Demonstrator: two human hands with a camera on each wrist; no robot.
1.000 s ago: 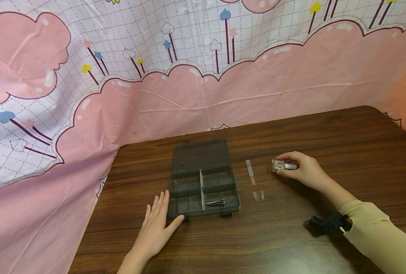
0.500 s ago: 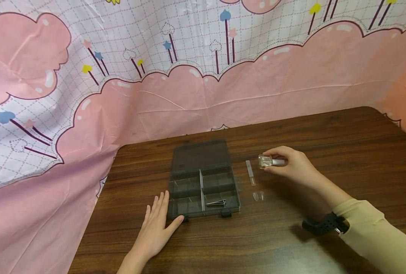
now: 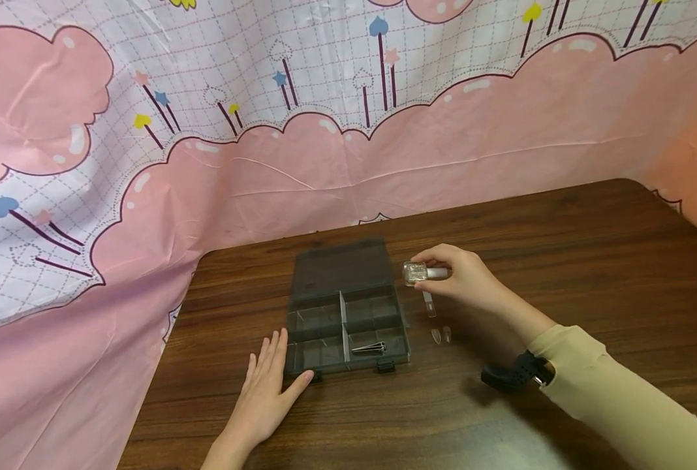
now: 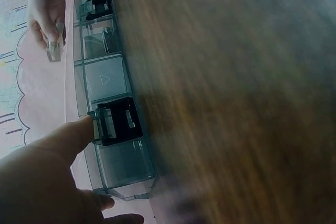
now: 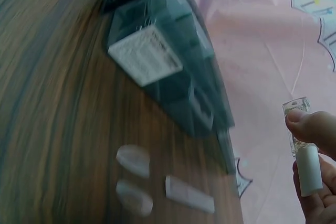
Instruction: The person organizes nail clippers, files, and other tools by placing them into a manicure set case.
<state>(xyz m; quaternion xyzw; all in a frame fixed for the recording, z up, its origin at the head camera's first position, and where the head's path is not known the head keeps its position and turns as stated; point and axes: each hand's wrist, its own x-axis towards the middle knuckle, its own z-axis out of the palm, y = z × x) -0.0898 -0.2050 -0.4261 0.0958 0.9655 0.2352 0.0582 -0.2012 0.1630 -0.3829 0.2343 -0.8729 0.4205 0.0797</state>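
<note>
The right hand (image 3: 472, 281) pinches a small nail polish bottle (image 3: 414, 273), thumb and fingers curled round its white cap (image 3: 438, 273), so the clear glass body sticks out sideways past the fingertips toward the organizer box (image 3: 348, 313). The bottle is held off the table (image 3: 560, 261), lying roughly level, just beside the box's far right corner and above the far end of a clear strip (image 3: 429, 304) that lies on the wood to the right of the box. In the right wrist view the thumb (image 5: 310, 127) presses on the bottle (image 5: 299, 129) where glass meets cap, with the other fingers curled beneath the cap. Two clear nail tips (image 3: 440, 335) rest side by side on the table just right of the box's near right corner, a little nearer than the strip. The box stands open, its lid laid back flat behind it, and a metal clip (image 3: 370, 348) sits in its near right compartment. The left hand (image 3: 266, 391) lies flat on the table at the box's near left corner, fingers straight and slightly spread, the thumb (image 4: 73, 132) touching the box's front by its black latch (image 4: 118, 121).
</note>
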